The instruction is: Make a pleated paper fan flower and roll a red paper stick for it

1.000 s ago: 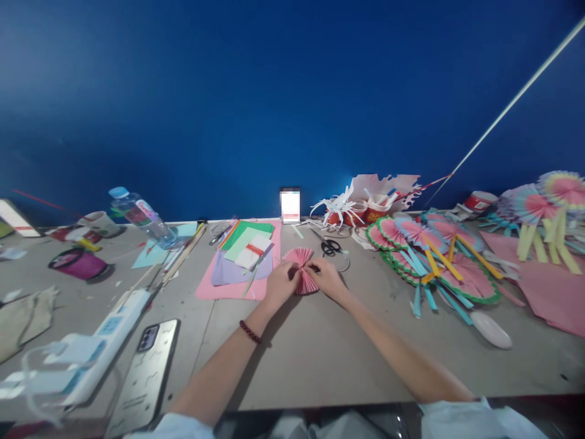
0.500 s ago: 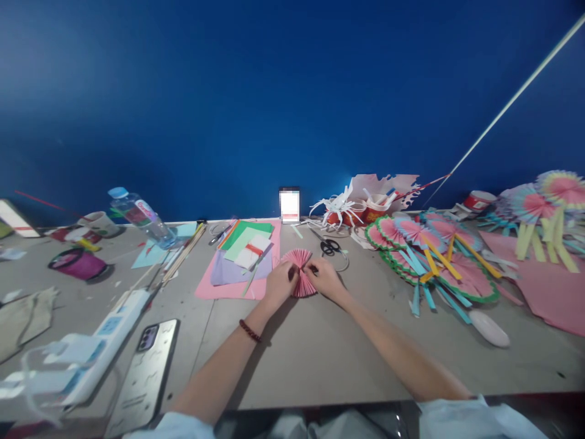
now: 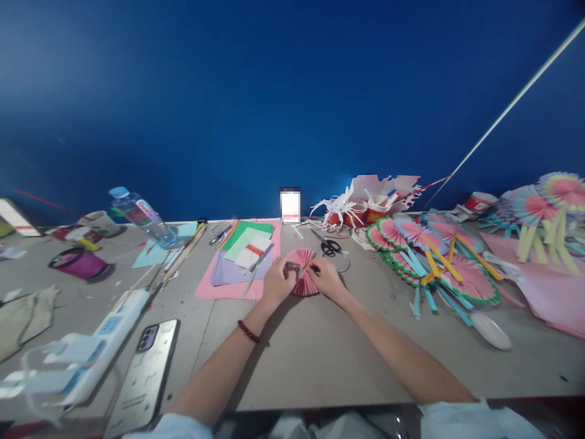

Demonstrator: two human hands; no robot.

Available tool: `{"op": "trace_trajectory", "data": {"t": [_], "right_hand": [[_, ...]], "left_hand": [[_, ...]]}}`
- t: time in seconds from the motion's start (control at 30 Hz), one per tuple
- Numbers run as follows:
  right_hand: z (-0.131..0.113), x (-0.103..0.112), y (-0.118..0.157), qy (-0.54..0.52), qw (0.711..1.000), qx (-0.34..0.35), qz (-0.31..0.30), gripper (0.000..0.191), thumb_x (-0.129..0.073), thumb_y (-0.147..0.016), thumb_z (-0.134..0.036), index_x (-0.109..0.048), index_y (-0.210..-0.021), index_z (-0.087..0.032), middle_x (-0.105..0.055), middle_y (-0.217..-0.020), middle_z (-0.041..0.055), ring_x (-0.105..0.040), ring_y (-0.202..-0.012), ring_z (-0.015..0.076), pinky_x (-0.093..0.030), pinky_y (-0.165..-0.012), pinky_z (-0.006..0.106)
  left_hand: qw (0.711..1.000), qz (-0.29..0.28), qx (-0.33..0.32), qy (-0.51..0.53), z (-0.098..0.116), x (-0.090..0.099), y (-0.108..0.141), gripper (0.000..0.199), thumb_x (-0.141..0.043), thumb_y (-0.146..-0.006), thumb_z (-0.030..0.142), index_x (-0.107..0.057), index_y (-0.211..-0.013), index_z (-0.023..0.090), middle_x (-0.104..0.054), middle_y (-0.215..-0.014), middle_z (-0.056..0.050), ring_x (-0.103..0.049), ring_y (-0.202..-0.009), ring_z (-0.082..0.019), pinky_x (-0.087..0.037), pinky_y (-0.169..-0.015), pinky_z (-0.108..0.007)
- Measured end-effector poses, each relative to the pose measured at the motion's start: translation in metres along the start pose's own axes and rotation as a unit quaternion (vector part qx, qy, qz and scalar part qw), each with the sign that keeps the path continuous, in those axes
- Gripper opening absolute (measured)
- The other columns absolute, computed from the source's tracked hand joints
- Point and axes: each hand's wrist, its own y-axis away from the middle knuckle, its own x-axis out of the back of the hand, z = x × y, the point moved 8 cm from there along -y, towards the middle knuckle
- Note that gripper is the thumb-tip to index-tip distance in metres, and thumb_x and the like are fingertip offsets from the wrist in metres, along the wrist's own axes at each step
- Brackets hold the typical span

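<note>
Closest to me are the person's pale blue sleeves [image 3: 475,419] at the edge of a grey table [image 3: 338,360], with a phone in a silvery case [image 3: 144,372] lying over on the left and a white power strip [image 3: 109,338] just past it, plugs and all. A smooth white oval thing [image 3: 490,331] sits off to the right, and there's a dark beaded bracelet [image 3: 248,331] on the left wrist. Further in, a pink pleated paper rosette [image 3: 305,286] is fanned out on the table, right between the two hands. The right hand [image 3: 326,278] has thumb and forefinger pinched on it near the middle; the left hand [image 3: 278,281] curls around its left edge with a gap between thumb and finger, and honestly I can't tell if it's actually gripping. Colored paper sheets [image 3: 223,269] are piled beside the left hand, and black-handled scissors [image 3: 331,247] lie just beyond the right one. A heap of green-edged pink fans [image 3: 470,277] is further right. Toward the back, a plastic bottle [image 3: 144,214] leans on the left, a lit screen [image 3: 291,206] stands in the middle, then it's all blue wall [image 3: 256,110].
</note>
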Motion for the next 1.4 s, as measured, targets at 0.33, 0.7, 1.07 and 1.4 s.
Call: {"op": "trace_trajectory", "data": {"t": [0.33, 0.7, 1.07, 1.4], "right_hand": [[-0.001, -0.003, 0.001, 0.010, 1.000, 0.011, -0.011, 0.014, -0.056, -0.082, -0.014, -0.062, -0.071, -0.019, -0.068, -0.075, 0.0039, -0.059, -0.075, 0.0183, -0.044, -0.074, 0.030], [-0.007, -0.003, 0.001, 0.024, 1.000, 0.015, -0.001, 0.017, -0.055, -0.081, -0.014, -0.055, -0.065, -0.020, -0.064, -0.068, 0.0025, -0.056, -0.069, 0.0174, -0.042, -0.069, 0.028], [-0.005, -0.004, 0.001, 0.024, 1.000, 0.000, 0.005, 0.018, -0.052, -0.078, -0.013, -0.050, -0.062, -0.021, -0.060, -0.065, 0.0016, -0.052, -0.066, 0.0163, -0.039, -0.066, 0.027], [-0.005, 0.000, 0.001, -0.007, 1.000, -0.004, -0.013, 0.016, -0.053, -0.079, -0.016, -0.057, -0.064, -0.021, -0.063, -0.067, 0.0017, -0.055, -0.067, 0.0165, -0.041, -0.067, 0.027]], "left_hand": [[0.997, -0.061, -0.004, -0.040, 0.000, -0.017, 0.002, 0.007, -0.061, -0.087, 0.023, -0.067, -0.087, 0.022, -0.067, -0.096, -0.002, -0.064, -0.087, -0.017, -0.047, -0.071, -0.026], [0.995, -0.059, -0.016, -0.083, -0.004, -0.022, 0.001, 0.017, -0.052, -0.089, 0.016, -0.062, -0.076, 0.020, -0.066, -0.085, -0.003, -0.062, -0.081, -0.017, -0.043, -0.067, -0.026], [0.993, -0.056, -0.033, -0.095, 0.002, -0.019, 0.003, 0.018, -0.051, -0.089, 0.016, -0.062, -0.075, 0.020, -0.066, -0.083, -0.004, -0.061, -0.079, -0.019, -0.042, -0.066, -0.028], [0.994, -0.050, -0.034, -0.090, 0.002, -0.016, 0.004, 0.008, -0.056, -0.088, 0.020, -0.063, -0.082, 0.020, -0.067, -0.088, -0.004, -0.062, -0.086, -0.018, -0.046, -0.073, -0.027]]}}
